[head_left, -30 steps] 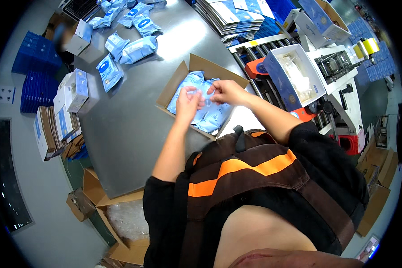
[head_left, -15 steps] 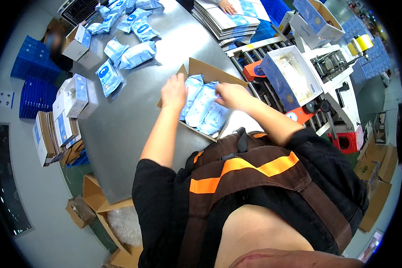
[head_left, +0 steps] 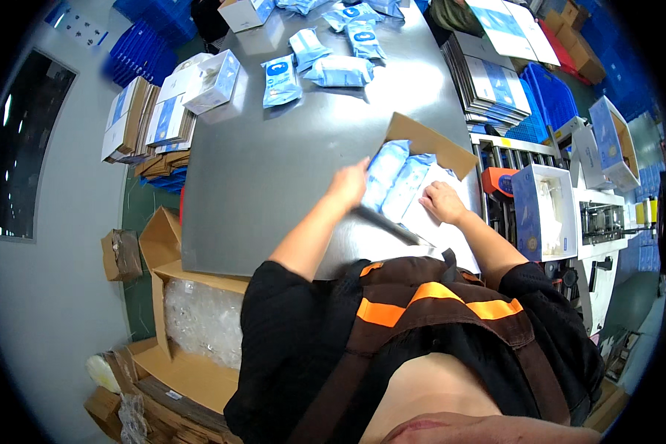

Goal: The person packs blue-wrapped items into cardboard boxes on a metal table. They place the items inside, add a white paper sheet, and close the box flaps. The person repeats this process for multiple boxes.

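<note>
In front of me a cardboard box [head_left: 442,146] stands on the metal table with its brown far flap raised. Light-blue soft packs of wipes [head_left: 401,186] lie side by side in it, and a white flap [head_left: 424,220] covers part of the right side. My left hand [head_left: 350,183] is closed round the box's left edge. Fingers bent, my right hand [head_left: 442,201] grips the white flap on the right. Its fingertips are partly hidden.
More wipe packs [head_left: 339,72] lie on the far table [head_left: 288,163]. Flattened cartons [head_left: 488,85] are stacked at the far right. A roller conveyor [head_left: 507,152] carries an open white-and-blue box [head_left: 544,211]. At lower left sits a carton of clear plastic [head_left: 203,322].
My view has turned, so the table appears more upright. My right hand has moved off the packs to the white flap, which now hides some of them. My left hand stays at the box's left side.
</note>
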The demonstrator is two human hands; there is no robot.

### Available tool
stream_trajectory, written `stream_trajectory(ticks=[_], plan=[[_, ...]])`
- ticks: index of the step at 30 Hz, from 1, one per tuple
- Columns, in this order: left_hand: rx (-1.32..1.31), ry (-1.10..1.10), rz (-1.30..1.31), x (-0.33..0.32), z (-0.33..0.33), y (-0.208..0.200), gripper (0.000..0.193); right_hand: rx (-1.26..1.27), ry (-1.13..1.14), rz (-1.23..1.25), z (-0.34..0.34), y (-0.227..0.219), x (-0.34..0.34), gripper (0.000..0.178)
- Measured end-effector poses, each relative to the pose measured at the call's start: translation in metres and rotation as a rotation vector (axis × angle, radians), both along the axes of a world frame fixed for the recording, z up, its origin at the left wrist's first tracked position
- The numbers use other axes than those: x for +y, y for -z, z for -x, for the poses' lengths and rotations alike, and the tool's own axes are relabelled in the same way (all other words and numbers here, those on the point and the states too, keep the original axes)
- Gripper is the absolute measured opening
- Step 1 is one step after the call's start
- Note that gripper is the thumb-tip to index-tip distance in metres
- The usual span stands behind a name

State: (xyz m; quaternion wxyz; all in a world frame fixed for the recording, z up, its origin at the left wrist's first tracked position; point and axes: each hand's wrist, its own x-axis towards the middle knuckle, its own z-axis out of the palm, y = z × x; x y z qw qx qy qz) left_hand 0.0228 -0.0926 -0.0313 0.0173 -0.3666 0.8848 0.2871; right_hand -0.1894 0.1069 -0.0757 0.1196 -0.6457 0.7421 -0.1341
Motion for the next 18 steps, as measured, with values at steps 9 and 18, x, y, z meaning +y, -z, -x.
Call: stream_trajectory(ticks=[9,18], plan=[[-0.352,0.57,0.068,0.087,-0.004,-0.034,0.111,0.02,-0.167,-0.626,0.017,-0.01,-0.056,0.033],[0.441,0.251,0.408,0.059,0.047,0.068,0.034,-0.151,-0.027,-0.374,0.032,-0.051,-0.101,0.024]])
